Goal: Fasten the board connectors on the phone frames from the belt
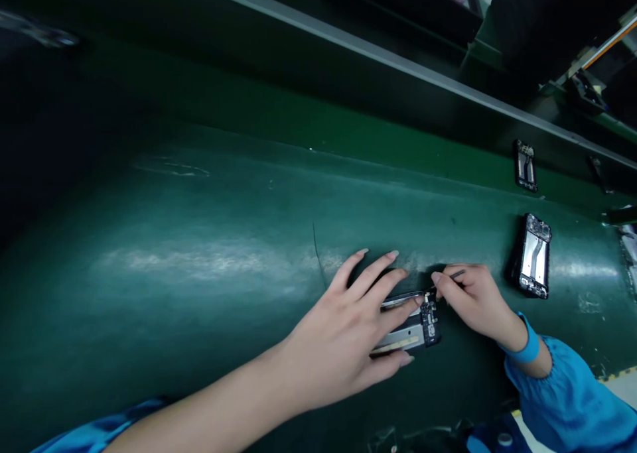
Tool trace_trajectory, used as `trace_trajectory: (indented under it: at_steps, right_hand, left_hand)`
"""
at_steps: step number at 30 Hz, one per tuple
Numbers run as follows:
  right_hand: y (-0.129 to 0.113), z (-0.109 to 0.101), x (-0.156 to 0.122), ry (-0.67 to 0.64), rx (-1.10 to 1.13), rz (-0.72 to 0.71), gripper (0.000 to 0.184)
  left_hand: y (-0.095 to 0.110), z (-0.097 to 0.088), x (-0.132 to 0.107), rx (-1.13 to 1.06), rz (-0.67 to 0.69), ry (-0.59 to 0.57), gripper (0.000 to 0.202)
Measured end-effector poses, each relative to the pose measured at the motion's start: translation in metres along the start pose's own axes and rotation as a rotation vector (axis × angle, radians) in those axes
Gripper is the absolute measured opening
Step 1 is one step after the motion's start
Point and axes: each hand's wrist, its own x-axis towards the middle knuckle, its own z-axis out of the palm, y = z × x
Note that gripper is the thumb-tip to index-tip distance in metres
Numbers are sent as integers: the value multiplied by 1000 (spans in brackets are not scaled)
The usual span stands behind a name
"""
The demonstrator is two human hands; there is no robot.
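An opened phone (413,333) lies on the green mat, its silver inner plate and small circuit parts facing up. My left hand (343,327) spreads over it, thumb along the near edge and index finger on the parts at its right end, holding it in place. The palm and fingers hide the phone's left part. My right hand (468,300) pinches a thin dark tool (458,274) whose rear end sticks out past the thumb. The tool's tip is at the phone's far right corner; whether it touches, I cannot tell.
A stack of opened phones (535,257) sits to the right on the green mat (199,207). Farther back lies another opened phone (526,166). A thin dark line (317,251), perhaps a wire, runs beside my left hand. A grey rail (348,42) crosses behind.
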Motion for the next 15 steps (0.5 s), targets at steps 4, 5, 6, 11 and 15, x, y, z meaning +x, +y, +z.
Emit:
trace_trajectory:
  at_steps: [4, 5, 6, 11, 15]
  right_hand:
    - [-7, -13, 14, -375, 187, 369, 42]
    - [-10, -15, 17, -478, 200, 446, 41]
    - [-12, -16, 19, -550, 197, 500, 39]
    - [-19, -12, 25, -604, 160, 530, 36]
    - [-17, -11, 23, -577, 150, 529, 37]
  left_hand:
    - [2, 1, -1, 34, 14, -10, 51]
    - [2, 1, -1, 41, 31, -1, 51]
    - [2, 1, -1, 46, 45, 7, 49]
    - [-1, 1, -2, 45, 75, 22, 44]
    - [-3, 1, -2, 26, 79, 7, 43]
